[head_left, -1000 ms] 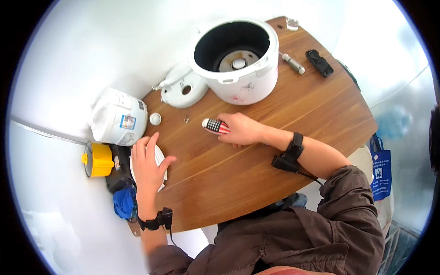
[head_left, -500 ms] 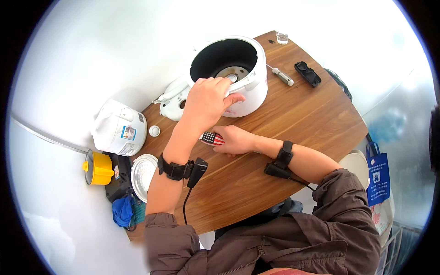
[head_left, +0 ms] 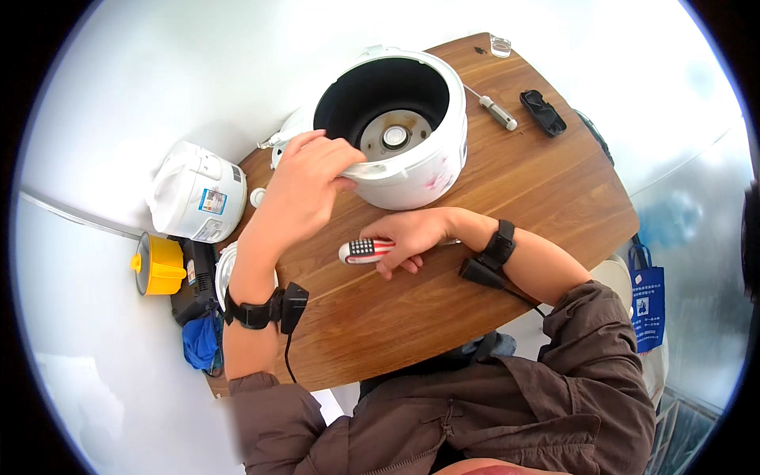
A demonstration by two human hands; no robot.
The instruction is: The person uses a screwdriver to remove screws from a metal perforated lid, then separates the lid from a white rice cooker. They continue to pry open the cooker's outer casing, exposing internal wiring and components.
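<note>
A big white rice cooker body (head_left: pixel 419 170) stands open at the far middle of the table. Inside it I see a dark wall and a metal heating plate (head_left: pixel 376 144) with a round sensor in its centre. My left hand (head_left: pixel 309 178) is closed over the cooker's near-left rim. Below the cooker, just above the wood, my right hand (head_left: pixel 408 240) is wrapped round a screwdriver (head_left: pixel 360 251) with a stars-and-stripes handle. Its handle end points left, and a bit of the metal shaft shows by my right wrist.
Beyond the cooker lie a grey-handled screwdriver (head_left: pixel 498 113), a black tray (head_left: pixel 542 113) and a small clear cup (head_left: pixel 500 47). At left stand a smaller white rice cooker (head_left: pixel 198 194) and a yellow pot (head_left: pixel 162 265). A blue bag (head_left: pixel 647 305) hangs at right.
My left hand has shifted left along the rim, and the cooker's inside shows more fully. My right hand has turned, with the screwdriver's handle now more exposed.
</note>
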